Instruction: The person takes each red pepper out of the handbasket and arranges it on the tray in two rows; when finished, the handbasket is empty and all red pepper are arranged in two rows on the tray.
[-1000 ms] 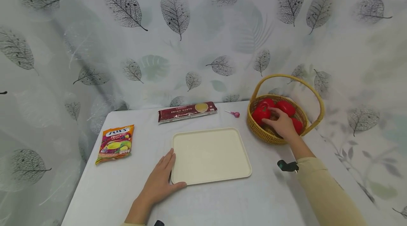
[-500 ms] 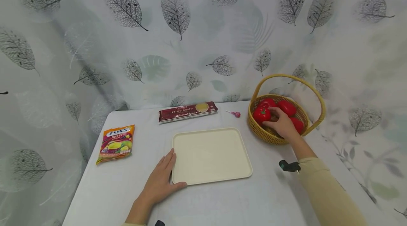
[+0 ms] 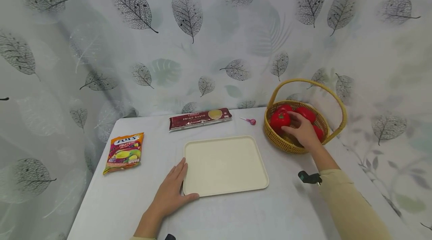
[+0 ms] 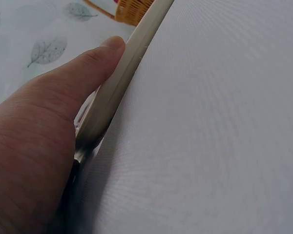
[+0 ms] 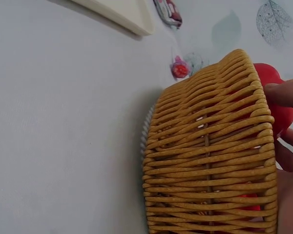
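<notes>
My right hand (image 3: 301, 131) reaches into a yellow wicker basket (image 3: 281, 143) at the back right, thumb and fingers against a red bell pepper (image 3: 279, 121) with a green stem. In the right wrist view, the thumb presses the pepper (image 5: 284, 116) just over the basket's rim, with other fingers on its far side. More red pieces lie behind and under the hand, partly hidden. My left hand (image 3: 168, 194) rests at the near left corner of a cream rectangular tray (image 3: 225, 167), fingers straight along its left side. The left wrist view has its thumb along the tray's edge (image 4: 132, 53).
An orange Fox's fruit candy bag (image 3: 124, 152) lies at the left. Along the back are a dark red Primo Gusto pack (image 3: 200, 119) and a pink lollipop (image 3: 251, 121). The basket's tall handle (image 3: 341, 105) arches over its opening. A leaf-print curtain hangs behind.
My right hand has shifted slightly right in the basket, and the bell pepper has moved a little with it, its stem now tipped differently. The left hand and tray keep their places.
</notes>
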{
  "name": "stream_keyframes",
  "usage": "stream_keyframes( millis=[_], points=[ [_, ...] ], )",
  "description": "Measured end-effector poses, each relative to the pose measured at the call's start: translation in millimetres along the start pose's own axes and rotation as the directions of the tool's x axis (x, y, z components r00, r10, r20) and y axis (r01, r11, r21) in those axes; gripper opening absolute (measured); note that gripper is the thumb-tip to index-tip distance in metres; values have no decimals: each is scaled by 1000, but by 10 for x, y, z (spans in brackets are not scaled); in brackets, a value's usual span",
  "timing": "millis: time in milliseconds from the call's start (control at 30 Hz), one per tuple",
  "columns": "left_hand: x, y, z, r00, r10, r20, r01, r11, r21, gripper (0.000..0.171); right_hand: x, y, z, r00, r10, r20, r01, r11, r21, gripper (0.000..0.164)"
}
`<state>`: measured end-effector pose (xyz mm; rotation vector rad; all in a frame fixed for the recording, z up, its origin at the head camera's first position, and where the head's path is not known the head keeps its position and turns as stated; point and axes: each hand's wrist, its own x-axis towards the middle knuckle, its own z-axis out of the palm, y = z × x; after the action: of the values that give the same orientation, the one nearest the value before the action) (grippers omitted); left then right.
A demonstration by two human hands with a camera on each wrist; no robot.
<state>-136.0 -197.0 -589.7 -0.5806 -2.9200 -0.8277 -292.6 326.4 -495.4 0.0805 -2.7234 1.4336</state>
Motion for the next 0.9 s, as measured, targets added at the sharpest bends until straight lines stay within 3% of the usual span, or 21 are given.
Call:
stream_keyframes(
  millis=[167, 567, 900],
  points=[
    [4, 3, -2, 1000, -3, -6, 2, 1000, -5, 124, -32, -46, -35, 999, -8, -33, 9, 1000, 28, 82],
    [-12, 5, -11, 1000, -3, -7, 3, 1000, -7, 123, -78, -221, -72, 999, -19, -26, 21, 995, 98, 84],
    [-15, 5, -19, 1000, -23, 13, 23, 1000, -15, 124, -111, -419, -10, 993, -98, -63, 104, 989, 106, 80]
  ],
)
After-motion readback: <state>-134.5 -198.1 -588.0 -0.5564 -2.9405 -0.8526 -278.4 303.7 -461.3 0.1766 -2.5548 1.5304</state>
